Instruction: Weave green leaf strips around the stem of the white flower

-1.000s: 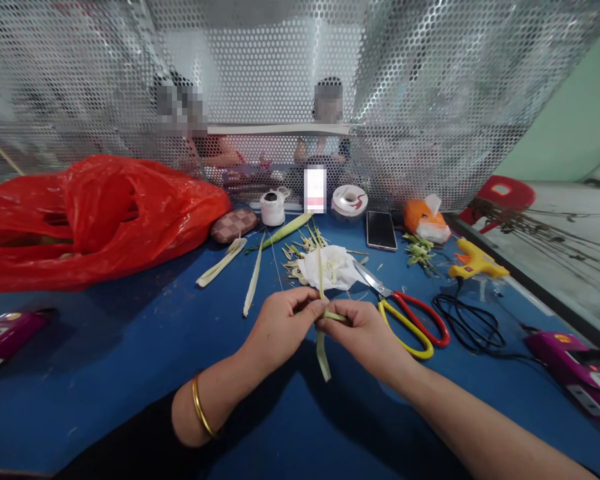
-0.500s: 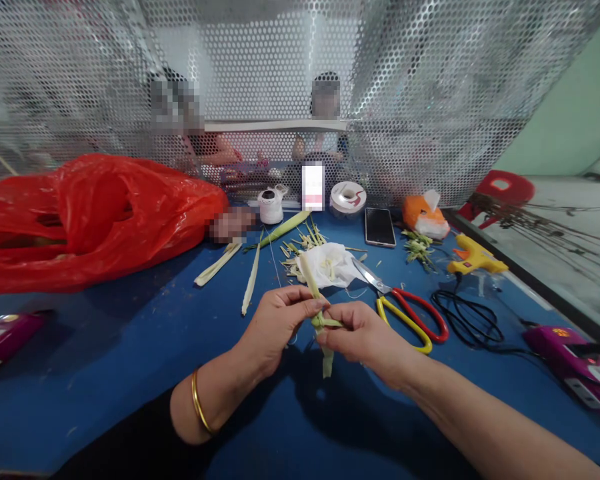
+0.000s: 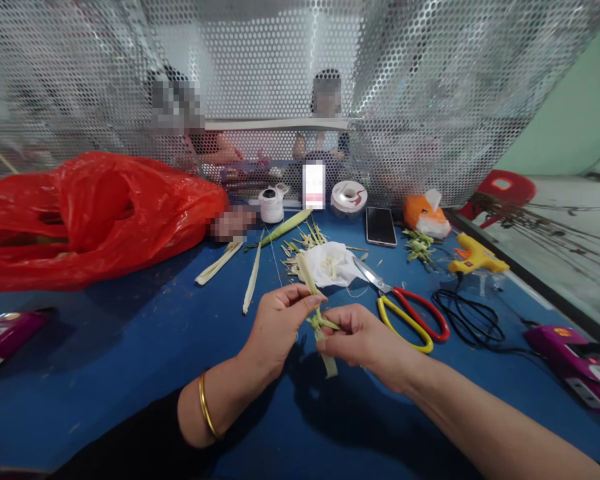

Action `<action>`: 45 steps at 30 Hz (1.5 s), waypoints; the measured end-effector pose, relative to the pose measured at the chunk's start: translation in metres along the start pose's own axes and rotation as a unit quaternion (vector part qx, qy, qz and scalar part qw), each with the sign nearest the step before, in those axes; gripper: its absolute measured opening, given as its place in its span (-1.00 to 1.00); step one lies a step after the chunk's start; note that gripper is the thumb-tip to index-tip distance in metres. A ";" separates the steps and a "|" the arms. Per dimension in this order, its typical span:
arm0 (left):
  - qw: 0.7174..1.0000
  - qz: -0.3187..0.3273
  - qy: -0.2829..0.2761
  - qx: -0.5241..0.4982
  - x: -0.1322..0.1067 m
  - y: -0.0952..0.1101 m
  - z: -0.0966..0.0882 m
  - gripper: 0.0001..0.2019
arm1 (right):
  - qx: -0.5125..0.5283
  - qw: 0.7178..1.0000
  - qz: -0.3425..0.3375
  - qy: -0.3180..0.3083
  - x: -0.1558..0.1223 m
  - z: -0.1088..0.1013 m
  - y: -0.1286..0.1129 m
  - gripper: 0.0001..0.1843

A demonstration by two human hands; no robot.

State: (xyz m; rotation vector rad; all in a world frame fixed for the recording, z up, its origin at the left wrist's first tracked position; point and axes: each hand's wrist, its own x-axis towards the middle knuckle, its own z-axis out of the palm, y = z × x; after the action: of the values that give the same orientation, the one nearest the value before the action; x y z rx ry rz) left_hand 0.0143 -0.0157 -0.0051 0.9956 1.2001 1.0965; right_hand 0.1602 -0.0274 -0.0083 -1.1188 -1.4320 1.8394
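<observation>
Over the blue table (image 3: 130,360), my left hand (image 3: 277,327) and my right hand (image 3: 360,337) both pinch a pale green leaf strip (image 3: 319,321). The strip is folded into a small knot between my fingertips. One end sticks up past my left thumb, the other hangs down below my right fingers. A gold bangle (image 3: 206,413) sits on my left wrist.
Red-and-yellow scissors (image 3: 405,313), white cloth (image 3: 335,263), leaf scraps (image 3: 300,243), loose leaf strips (image 3: 253,280), a phone (image 3: 381,227), yellow glue gun (image 3: 475,257) with black cord (image 3: 470,320), thread spools (image 3: 273,203), a red plastic bag (image 3: 90,213). Two people sit behind the perforated screen (image 3: 430,100).
The strip's upper end has tilted left and its hanging tail has shortened as my fingers tightened the fold. Both hands shifted slightly lower.
</observation>
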 end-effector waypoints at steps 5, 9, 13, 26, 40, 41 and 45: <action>0.999 -0.003 0.039 0.004 0.001 -0.003 0.001 -0.86 | -0.009 1.000 -0.006 0.003 0.001 0.004 -0.001 -0.68; 1.000 0.009 0.005 -0.005 0.004 0.000 0.000 -0.84 | 0.009 1.000 -0.014 0.024 -0.001 0.007 -0.002 -0.64; 0.999 0.021 -0.038 -0.003 0.006 0.003 -0.001 -0.86 | 0.045 0.998 -0.024 0.040 -0.001 0.008 0.002 -0.61; 1.000 0.014 0.011 -0.011 0.003 -0.003 0.001 -0.83 | 0.026 0.998 -0.045 0.030 0.001 0.009 0.006 -0.59; 0.971 -0.075 -0.214 0.079 0.016 0.014 -0.022 -0.61 | -0.212 0.950 -0.155 0.172 0.005 -0.013 0.002 -0.71; 0.969 -0.067 -0.214 0.102 0.016 0.014 -0.022 -0.62 | -0.239 0.939 -0.170 0.181 0.004 -0.013 0.002 -0.75; 0.963 -0.079 -0.231 0.110 0.016 0.012 -0.023 -0.66 | -0.298 0.912 -0.236 0.154 0.003 -0.014 0.003 -0.88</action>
State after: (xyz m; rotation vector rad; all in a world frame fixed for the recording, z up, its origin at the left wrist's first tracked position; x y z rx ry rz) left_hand -0.0097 0.0023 0.0009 1.2234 1.0064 0.5673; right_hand 0.1710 -0.0190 -0.0133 -1.1318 -1.9133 0.8641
